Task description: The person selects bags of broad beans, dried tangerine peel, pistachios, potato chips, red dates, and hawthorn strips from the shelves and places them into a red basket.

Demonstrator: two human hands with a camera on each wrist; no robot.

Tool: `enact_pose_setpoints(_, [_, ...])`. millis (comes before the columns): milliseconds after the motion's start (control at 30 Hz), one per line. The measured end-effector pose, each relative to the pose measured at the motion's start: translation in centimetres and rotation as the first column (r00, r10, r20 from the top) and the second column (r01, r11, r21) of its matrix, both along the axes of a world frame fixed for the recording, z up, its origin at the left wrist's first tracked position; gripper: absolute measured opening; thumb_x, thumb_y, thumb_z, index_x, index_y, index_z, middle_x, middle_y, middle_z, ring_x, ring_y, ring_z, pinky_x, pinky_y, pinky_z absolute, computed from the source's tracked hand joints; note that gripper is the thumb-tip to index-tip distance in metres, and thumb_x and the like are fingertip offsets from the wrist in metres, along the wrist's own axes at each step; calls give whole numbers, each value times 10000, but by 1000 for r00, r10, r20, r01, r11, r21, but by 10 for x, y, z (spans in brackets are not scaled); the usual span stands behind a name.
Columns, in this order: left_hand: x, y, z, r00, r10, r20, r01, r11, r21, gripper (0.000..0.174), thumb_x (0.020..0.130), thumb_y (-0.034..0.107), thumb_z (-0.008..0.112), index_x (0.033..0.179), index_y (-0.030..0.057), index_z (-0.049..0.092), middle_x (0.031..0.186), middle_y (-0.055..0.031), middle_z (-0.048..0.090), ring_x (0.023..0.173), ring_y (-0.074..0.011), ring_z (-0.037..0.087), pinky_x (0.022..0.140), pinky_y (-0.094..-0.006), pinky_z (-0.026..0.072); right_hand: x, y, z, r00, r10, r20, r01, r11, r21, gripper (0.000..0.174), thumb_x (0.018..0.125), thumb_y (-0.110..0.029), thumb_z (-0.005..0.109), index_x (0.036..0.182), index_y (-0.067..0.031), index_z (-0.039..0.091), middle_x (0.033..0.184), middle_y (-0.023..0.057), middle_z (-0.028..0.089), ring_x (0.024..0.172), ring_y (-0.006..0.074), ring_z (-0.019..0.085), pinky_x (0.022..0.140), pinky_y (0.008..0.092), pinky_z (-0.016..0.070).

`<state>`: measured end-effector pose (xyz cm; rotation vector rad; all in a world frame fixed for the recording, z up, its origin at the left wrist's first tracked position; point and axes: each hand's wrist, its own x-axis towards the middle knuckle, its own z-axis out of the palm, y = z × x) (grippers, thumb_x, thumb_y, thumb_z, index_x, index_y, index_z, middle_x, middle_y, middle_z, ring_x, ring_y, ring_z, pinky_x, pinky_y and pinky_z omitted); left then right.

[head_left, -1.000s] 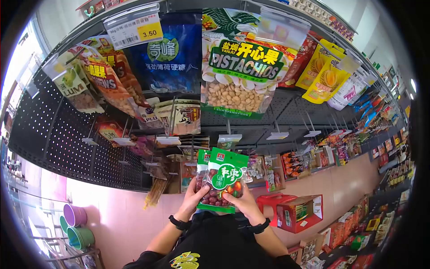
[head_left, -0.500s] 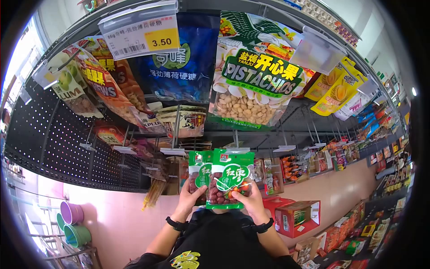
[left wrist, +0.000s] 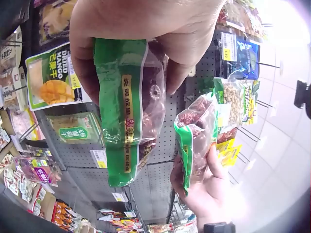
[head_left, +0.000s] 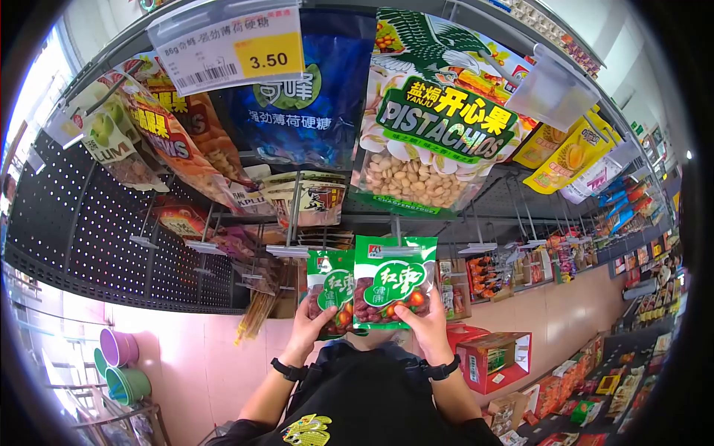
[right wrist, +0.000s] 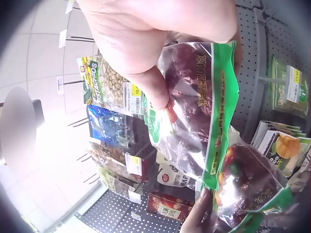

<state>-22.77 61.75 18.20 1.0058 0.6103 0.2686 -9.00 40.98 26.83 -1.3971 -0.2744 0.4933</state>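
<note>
My left hand (head_left: 311, 327) holds a green and clear bag of red dates (head_left: 324, 281) by its lower part, thumb on the front. A second, matching bag of red dates (head_left: 394, 276) is in my right hand (head_left: 429, 327), the thumb pressed on its front window. Side by side at chest height, the bags overlap a little in the head view, the right one in front. In the left wrist view, the left bag (left wrist: 121, 121) shows its green bottom end under the fingers. The right wrist view shows the right bag (right wrist: 189, 107) gripped between thumb and fingers.
Ahead is a pegboard rack with a pistachio bag (head_left: 439, 119), a blue candy bag (head_left: 294, 97) and a price tag (head_left: 230, 48). Bare hooks (head_left: 483, 247) stick out just beyond the bags. A red box (head_left: 494, 360) stands to the right, purple and green buckets (head_left: 123, 348) to the left.
The two bags have spread apart from a closer overlap, and the right one has risen a little. The shelf goods appear larger and nearer in the head view.
</note>
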Motion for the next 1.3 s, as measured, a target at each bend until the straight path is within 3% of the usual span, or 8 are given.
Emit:
enact_pose_setpoints(67, [1, 0, 1, 1000, -3, 4, 3, 1000, 1, 480, 908, 92, 750, 1329, 18, 532, 1179, -62, 674, 1062, -142, 647, 920, -304, 526, 4, 2, -2, 998, -18, 65, 21, 999, -37, 575, 850, -43, 796, 1342, 0, 502, 1221, 74, 631, 1099, 141, 617, 956, 307, 502])
enact_pose_setpoints(300, [1, 2, 2, 1000, -14, 6, 14, 1000, 14, 475, 915, 92, 740, 1333, 18, 527, 1164, -61, 680, 1044, -143, 656, 910, -302, 532, 8, 10, 7, 1000, -17, 19, 17, 1000, -10, 549, 849, -43, 795, 1321, -4, 516, 1215, 78, 631, 1094, 142, 615, 953, 306, 500])
enact_pose_setpoints(600, [0, 3, -6, 1000, -4, -17, 5, 1000, 8, 490, 901, 97, 759, 1324, 14, 527, 1170, -64, 679, 1047, -144, 654, 922, -309, 529, 7, 17, 17, 999, -10, -52, 12, 1000, 24, 551, 866, -29, 769, 1341, -22, 489, 1214, 82, 627, 1076, 142, 641, 863, 292, 590])
enact_pose_setpoints(867, [-2, 3, -4, 1000, 9, -30, -8, 1000, 14, 488, 894, 109, 769, 1313, 17, 536, 1150, -53, 677, 1019, -130, 652, 883, -294, 534, 27, 32, 9, 998, -11, -62, 16, 997, 80, 537, 870, -43, 778, 1330, -32, 501, 1219, 60, 635, 1100, 141, 627, 961, 295, 505])
enact_pose_setpoints(1067, [-8, 1, -6, 1000, -2, -31, 3, 999, 36, 499, 896, 133, 772, 1317, 5, 535, 1137, -56, 678, 1002, -126, 653, 856, -282, 537, 75, 59, -5, 997, -41, 67, 38, 999, 39, 512, 849, -59, 798, 1281, -46, 523, 1108, 34, 656, 993, 121, 632, 884, 276, 512])
enact_pose_setpoints(1133, [-10, 0, -3, 999, 1, -38, 1, 999, 41, 507, 895, 140, 774, 1319, 1, 533, 1137, -58, 678, 1002, -127, 653, 854, -282, 538, 89, 67, -12, 998, -25, 52, 26, 999, -26, 528, 869, -49, 769, 1331, -25, 515, 1191, 51, 646, 1081, 152, 618, 968, 310, 489])
enact_pose_setpoints(1233, [-15, -1, 1, 999, -8, -39, 9, 1000, 29, 525, 890, 145, 779, 1328, -3, 529, 1145, -62, 676, 1010, -130, 652, 862, -284, 536, 111, 78, -33, 998, -29, 57, 26, 998, 51, 534, 871, -78, 777, 1332, -34, 510, 1150, 42, 662, 1000, 130, 644, 880, 298, 532])
enact_pose_setpoints(1300, [-18, -2, 5, 997, -22, -72, 24, 999, 21, 531, 899, 88, 746, 1368, 8, 508, 1218, -71, 659, 1121, -162, 624, 985, -325, 491, 117, 86, -38, 990, -43, 137, 33, 997, 76, 549, 881, -95, 771, 1351, -48, 491, 1116, 43, 669, 975, 117, 646, 860, 290, 539])
